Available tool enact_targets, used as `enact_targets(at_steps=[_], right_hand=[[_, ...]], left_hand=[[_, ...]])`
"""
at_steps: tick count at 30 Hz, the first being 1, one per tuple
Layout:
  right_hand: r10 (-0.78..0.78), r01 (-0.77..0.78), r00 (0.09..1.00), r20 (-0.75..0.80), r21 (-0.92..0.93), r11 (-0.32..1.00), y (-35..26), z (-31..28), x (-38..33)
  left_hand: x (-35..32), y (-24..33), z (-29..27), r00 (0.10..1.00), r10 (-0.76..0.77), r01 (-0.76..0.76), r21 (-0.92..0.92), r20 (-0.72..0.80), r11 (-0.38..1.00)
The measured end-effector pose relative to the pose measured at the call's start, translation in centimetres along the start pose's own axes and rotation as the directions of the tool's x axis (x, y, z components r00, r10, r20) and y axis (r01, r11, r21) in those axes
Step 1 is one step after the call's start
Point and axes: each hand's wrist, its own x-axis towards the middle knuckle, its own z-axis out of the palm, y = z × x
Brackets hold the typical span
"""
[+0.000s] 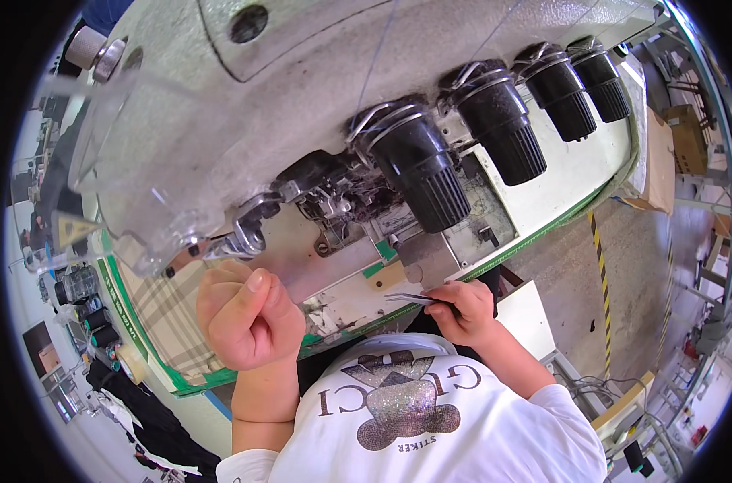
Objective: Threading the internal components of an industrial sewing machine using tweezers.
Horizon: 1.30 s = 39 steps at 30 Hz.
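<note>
A grey-white industrial sewing machine [285, 97] with a row of black ribbed tension knobs fills the upper part of the head view. In front of its shiny metal presser area [249, 229], my left hand [251, 318] is raised with thumb and forefinger pinched together. Whatever lies in that pinch, if anything, is too small to make out. My right hand [464, 312] is closed around a pair of thin metal tweezers [410, 298], whose tips point left over the table's near edge. Between both hands, the machine's lower workings lie exposed. Beige plaid fabric [160, 318] rests on the table left of my left hand.
A green measuring tape [535, 233] runs along the edge of the white machine table [575, 169]. Clear plastic guards [68, 233] hang at the left. Black cloth [128, 402] lies lower left. A cardboard box [659, 161] and a yellow-black floor stripe [601, 298] are on the right.
</note>
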Motion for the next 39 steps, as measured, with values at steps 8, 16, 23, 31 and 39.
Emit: enact_targets(at_steps=[8, 16, 23, 31, 39], right_hand=[[0.004, -0.004, 1.000, -0.001, -0.003, 1.000, 0.02, 0.02, -0.09], [-0.004, 0.004, 1.000, -0.008, 0.011, 1.000, 0.18, 0.13, -0.12], [-0.007, 0.007, 1.000, -0.008, 0.009, 1.000, 0.22, 0.11, -0.18], [0.003, -0.002, 1.000, 0.010, -0.009, 1.000, 0.29, -0.08, -0.38], [-0.030, 0.030, 0.999, -0.014, -0.014, 0.999, 0.27, 0.22, -0.04]], left_hand=[[0.22, 0.08, 0.11, 1.000, 0.009, -0.009, 0.012, 0.000, 1.000], [0.25, -0.03, -0.02, 1.000, 0.017, -0.017, 0.015, 0.006, 1.000], [0.27, 0.00, 0.00, 1.000, 0.020, -0.020, 0.016, 0.008, 1.000], [0.08, 0.04, 0.12, 1.000, 0.020, -0.020, 0.013, 0.014, 1.000], [0.47, -0.03, -0.01, 0.999, 0.040, -0.040, 0.024, 0.009, 0.999]])
